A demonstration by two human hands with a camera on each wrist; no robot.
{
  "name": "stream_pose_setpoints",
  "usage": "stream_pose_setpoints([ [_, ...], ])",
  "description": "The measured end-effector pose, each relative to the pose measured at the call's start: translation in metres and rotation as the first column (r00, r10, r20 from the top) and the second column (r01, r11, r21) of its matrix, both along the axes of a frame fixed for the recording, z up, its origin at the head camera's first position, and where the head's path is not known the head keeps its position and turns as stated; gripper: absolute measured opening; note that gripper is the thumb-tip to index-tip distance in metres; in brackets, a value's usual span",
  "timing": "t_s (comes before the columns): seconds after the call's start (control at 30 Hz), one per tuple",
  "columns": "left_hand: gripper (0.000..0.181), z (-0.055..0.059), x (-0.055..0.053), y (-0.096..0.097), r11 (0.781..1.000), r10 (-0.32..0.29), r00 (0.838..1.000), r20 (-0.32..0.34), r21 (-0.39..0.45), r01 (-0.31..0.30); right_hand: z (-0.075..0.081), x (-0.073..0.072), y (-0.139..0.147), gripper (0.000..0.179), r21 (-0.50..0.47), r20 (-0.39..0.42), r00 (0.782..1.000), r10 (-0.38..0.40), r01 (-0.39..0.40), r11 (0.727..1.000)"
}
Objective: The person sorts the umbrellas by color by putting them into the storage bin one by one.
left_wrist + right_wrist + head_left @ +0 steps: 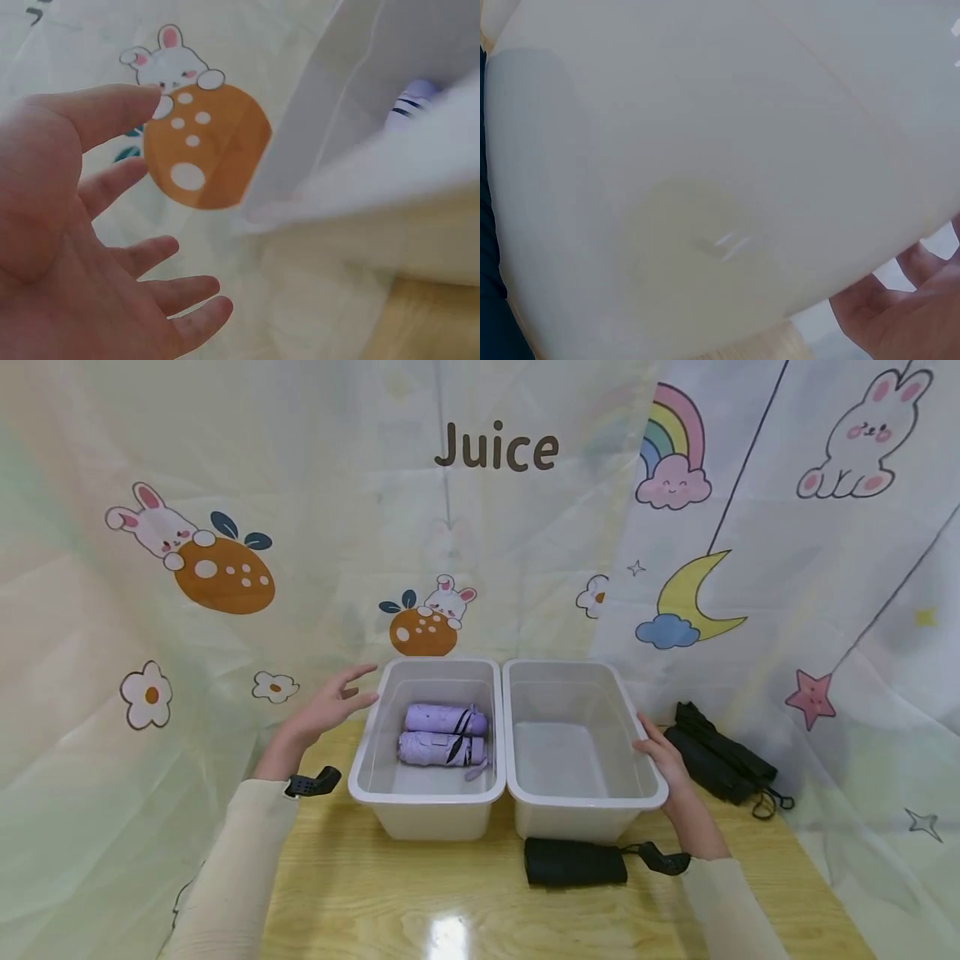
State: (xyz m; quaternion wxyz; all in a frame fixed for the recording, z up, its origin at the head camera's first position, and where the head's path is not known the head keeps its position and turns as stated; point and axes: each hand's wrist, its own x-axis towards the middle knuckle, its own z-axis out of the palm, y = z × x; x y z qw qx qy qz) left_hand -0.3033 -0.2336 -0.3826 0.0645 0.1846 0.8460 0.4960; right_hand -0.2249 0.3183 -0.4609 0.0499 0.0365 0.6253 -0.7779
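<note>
- The right bin point(577, 820) stood on the wooden table point(375, 902), greyish white and glossy, with rounded corners, a thick lip and walls narrowing downward.
- The right hand point(666, 764) held its right rim, thumb over the lip.
- Just left of it, a matching left bin point(435, 820) held two purple umbrellas point(441, 750).
- Farther left, the left hand point(322, 712), fingers loosely spread, held nothing.
- One black umbrella point(573, 863) lay before the right bin, another point(716, 758) to its right.

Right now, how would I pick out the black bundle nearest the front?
On the wooden table, two white bins stand side by side. In front of the right bin lies the black bundle, crosswise, unlike the slanting black one farther right.
</note>
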Motion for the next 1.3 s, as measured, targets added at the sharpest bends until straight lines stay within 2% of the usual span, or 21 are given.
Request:
stream_pose_setpoints([
  [0.13,0.069,-0.028,0.001,0.0,0.994,0.028,0.998,0.058,0.1,-0.034,0.004,0.003,-0.002,0.064,0.006,0.016,1.0,-0.009,0.009,1.0],
  [0.23,0.071,-0.046,0.003,0.003,0.981,0.036,0.994,0.107,0.187,-0.056,0.006,0.005,-0.003,0.064,-0.007,0.025,1.0,-0.013,0.013,1.0],
  [0.33,0.07,-0.061,0.006,0.008,0.955,0.009,0.989,0.149,0.292,-0.053,0.007,0.005,-0.003,0.065,-0.019,0.028,1.0,-0.003,0.003,1.0],
  [0.47,0.071,-0.075,0.009,0.013,0.918,-0.067,0.979,0.193,0.396,-0.016,0.006,0.004,-0.003,0.065,-0.017,0.031,1.0,0.004,-0.004,1.0],
  [0.57,0.07,-0.081,0.009,0.015,0.904,-0.092,0.975,0.204,0.428,-0.005,0.006,0.003,-0.003,0.065,-0.019,0.024,1.0,0.008,-0.007,1.0],
  [0.7,0.066,-0.085,0.009,0.016,0.891,-0.092,0.974,0.207,0.454,-0.012,0.007,0.004,-0.003,0.064,-0.028,0.018,1.0,0.006,-0.006,1.0],
  [0.87,0.063,-0.086,0.012,0.015,0.872,-0.099,0.972,0.214,0.489,-0.019,0.007,0.004,-0.003,0.065,-0.031,0.022,1.0,0.001,0.0,1.0],
  [1.1,0.064,-0.095,0.01,0.012,0.874,-0.071,0.982,0.175,0.486,-0.024,0.006,0.001,-0.003,0.065,-0.022,0.028,1.0,0.0,0.0,1.0],
  [1.3,0.062,-0.094,0.011,0.015,0.874,-0.054,0.987,0.149,0.485,-0.025,0.0,0.001,0.005,0.061,0.083,-0.017,1.0,-0.02,0.021,0.996],
])
